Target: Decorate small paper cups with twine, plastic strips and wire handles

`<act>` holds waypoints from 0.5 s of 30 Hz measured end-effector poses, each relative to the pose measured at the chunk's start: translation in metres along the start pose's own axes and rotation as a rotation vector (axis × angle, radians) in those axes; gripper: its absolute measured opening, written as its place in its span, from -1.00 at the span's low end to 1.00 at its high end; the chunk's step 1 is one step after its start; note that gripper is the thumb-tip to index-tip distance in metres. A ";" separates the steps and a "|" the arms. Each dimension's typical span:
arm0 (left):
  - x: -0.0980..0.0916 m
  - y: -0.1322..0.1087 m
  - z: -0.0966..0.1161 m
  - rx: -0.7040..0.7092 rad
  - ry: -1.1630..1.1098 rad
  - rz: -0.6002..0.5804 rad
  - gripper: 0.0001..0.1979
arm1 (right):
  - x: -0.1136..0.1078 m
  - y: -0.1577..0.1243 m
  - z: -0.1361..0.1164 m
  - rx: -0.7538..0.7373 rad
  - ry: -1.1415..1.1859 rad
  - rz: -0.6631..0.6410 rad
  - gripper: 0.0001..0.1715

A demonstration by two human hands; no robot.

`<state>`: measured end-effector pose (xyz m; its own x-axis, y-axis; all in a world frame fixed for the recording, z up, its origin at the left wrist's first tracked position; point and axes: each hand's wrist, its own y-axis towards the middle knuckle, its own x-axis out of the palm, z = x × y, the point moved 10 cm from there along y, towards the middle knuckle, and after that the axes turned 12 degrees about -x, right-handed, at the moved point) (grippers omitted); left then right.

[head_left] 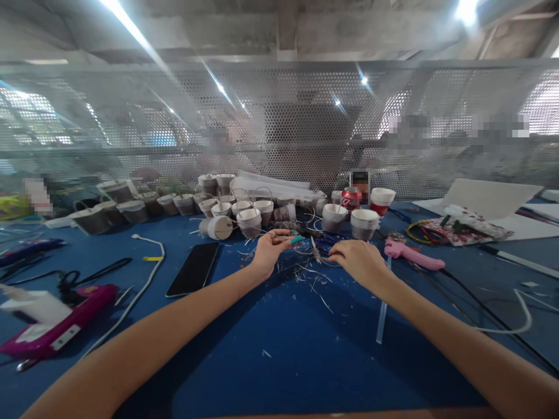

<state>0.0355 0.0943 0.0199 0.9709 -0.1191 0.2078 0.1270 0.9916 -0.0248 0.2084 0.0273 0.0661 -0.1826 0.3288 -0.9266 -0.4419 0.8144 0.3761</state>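
Note:
My left hand [267,251] reaches over the table's middle, thumb and fingers drawn together. A small teal piece [297,239] shows at its thumb tip; what the fingers grip is too small to make out. Opposite it, my right hand [358,261] is closed in a pinch on a thin brownish strand [324,258] that runs toward the left hand. A pale, pointed bit [314,247] stands up between the hands. Loose pale fibres [321,295] lie scattered below them. Just behind are grey-wrapped cups with thin handles, among them one cup [249,224] and another [365,224].
A black phone [193,269] lies left of my left arm. Right of my right hand rests a pink glue gun [413,254] with a clear glue stick [381,323]. A magenta power strip [65,323], red can [350,198] and stacked paper cups [382,199] stand around. Perforated metal closes the back.

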 end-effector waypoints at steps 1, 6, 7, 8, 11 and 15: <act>0.000 0.000 0.001 0.006 0.000 0.002 -0.66 | 0.002 0.001 -0.001 -0.018 -0.011 -0.015 -0.84; -0.001 0.001 0.001 0.008 0.017 -0.001 -0.67 | 0.009 0.002 0.002 -0.014 -0.078 -0.052 -0.80; 0.000 0.001 0.000 0.004 0.021 -0.007 -0.67 | 0.008 0.002 0.003 -0.006 -0.084 -0.048 -0.80; 0.001 0.001 0.000 0.001 0.025 -0.012 -0.67 | 0.007 0.001 0.003 0.001 -0.086 -0.037 -0.80; 0.002 0.002 -0.003 -0.008 0.034 -0.031 -0.69 | 0.001 -0.001 0.001 0.014 -0.080 0.002 -0.84; 0.003 0.003 -0.005 -0.008 0.014 -0.049 -0.70 | -0.003 -0.001 -0.003 0.002 -0.066 0.038 -0.86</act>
<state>0.0400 0.0964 0.0159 0.9662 -0.1683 0.1954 0.1761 0.9841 -0.0229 0.2066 0.0241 0.0681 -0.1409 0.3907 -0.9097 -0.4335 0.8017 0.4115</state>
